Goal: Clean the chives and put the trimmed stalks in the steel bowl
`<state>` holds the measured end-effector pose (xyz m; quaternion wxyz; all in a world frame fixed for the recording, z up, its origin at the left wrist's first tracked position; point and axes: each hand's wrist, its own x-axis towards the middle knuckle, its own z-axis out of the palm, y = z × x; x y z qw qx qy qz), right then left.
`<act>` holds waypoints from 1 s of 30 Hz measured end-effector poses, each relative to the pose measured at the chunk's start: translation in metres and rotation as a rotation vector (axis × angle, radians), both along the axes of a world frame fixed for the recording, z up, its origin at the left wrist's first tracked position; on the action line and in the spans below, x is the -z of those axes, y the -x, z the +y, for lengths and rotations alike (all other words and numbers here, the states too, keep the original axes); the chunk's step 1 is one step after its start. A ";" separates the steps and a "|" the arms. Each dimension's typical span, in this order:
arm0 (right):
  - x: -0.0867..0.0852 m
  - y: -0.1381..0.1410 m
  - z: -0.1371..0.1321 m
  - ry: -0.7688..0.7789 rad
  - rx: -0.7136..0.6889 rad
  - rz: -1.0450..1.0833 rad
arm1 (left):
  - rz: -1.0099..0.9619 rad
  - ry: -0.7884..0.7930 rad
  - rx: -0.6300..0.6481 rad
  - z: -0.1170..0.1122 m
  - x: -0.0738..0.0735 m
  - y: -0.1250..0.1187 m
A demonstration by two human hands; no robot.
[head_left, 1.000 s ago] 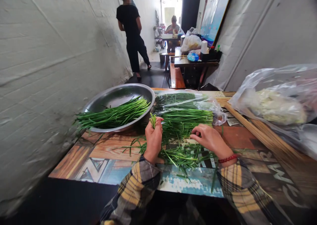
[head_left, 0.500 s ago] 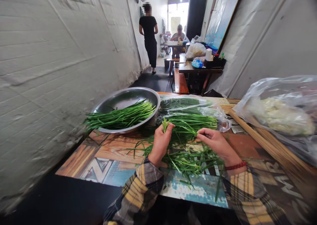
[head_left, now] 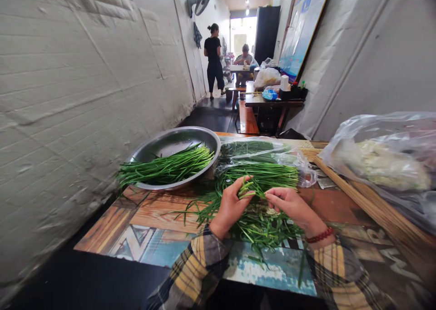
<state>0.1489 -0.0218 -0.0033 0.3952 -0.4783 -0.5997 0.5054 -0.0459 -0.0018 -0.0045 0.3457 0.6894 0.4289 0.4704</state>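
Observation:
A small bunch of garlic chives (head_left: pixel 245 190) is in my left hand (head_left: pixel 233 206), pale stem ends poking up between thumb and fingers. My right hand (head_left: pixel 289 205), with a red bead bracelet at the wrist, pinches thin green strands at the right side of that bunch. Under both hands lies a loose heap of chive leaves and trimmings (head_left: pixel 269 230). Just beyond, a thick row of chives (head_left: pixel 269 173) lies beside a clear plastic bag (head_left: pixel 252 147) holding more. At the left, chives (head_left: pixel 177 163) rest in a metal basin (head_left: pixel 163 139), leaves hanging over its rim.
A clear bag of pale shredded vegetable (head_left: pixel 384 164) and long wooden sticks (head_left: pixel 361 192) lie at the right of the patterned table (head_left: pixel 160 221). A white wall (head_left: pixel 85 96) runs along the left. Farther back are a person standing, another seated, and a cluttered table (head_left: pixel 265 102).
My left hand has moved right and turned, bringing its chives against my right fingers. The standing person has walked farther off. The view has tilted up slightly.

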 end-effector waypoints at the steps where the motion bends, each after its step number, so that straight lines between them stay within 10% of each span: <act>1: 0.000 0.000 0.000 0.005 -0.006 -0.003 | 0.039 -0.007 0.042 0.000 0.002 0.000; 9: -0.001 -0.009 0.003 0.040 0.264 0.302 | 0.057 0.095 0.038 0.010 0.012 0.003; 16: 0.012 -0.015 0.015 -0.208 0.515 0.152 | -0.009 0.193 0.015 0.010 0.007 0.005; 25: 0.000 -0.008 0.007 -0.474 0.346 -0.068 | 0.019 0.224 0.058 0.010 0.009 0.004; 30: 0.003 -0.011 0.011 -0.327 0.533 0.201 | -0.089 0.180 -0.008 0.011 0.006 0.004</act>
